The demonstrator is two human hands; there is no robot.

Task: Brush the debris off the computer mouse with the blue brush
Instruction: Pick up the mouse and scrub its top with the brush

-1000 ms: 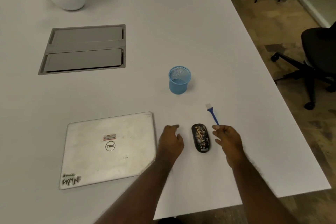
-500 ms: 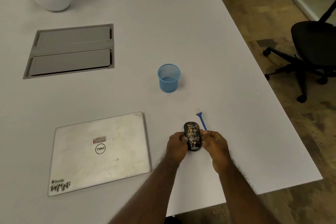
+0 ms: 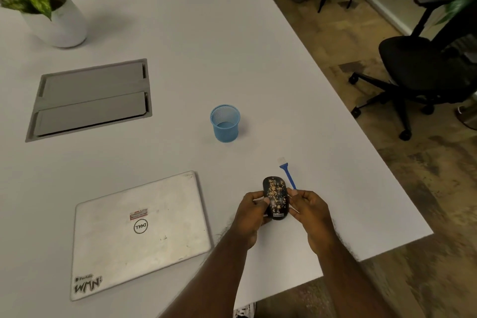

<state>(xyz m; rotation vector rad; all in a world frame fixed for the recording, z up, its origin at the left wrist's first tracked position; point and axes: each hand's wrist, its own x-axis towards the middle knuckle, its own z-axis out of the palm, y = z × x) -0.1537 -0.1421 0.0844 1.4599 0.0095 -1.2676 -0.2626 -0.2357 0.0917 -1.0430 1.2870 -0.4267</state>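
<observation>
Mouse (image 3: 275,197), earlier flat on the desk (image 3: 258,59), now lifted, fingers of both the left hand (image 3: 251,210) and right hand (image 3: 308,208) clamped on its sides. Tilting could spill debris (image 3: 275,192) before the brush (image 3: 287,175), lying just right, is taken.

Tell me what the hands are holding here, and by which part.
Both hands hold the mouse by its long sides: left hand on its left edge, right hand on its right. The brush lies unheld on the table.

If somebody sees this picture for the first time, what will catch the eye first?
Near the table's front edge, the left hand and right hand hold a black computer mouse speckled with pale debris. The blue brush lies on the white table just behind it.
</observation>
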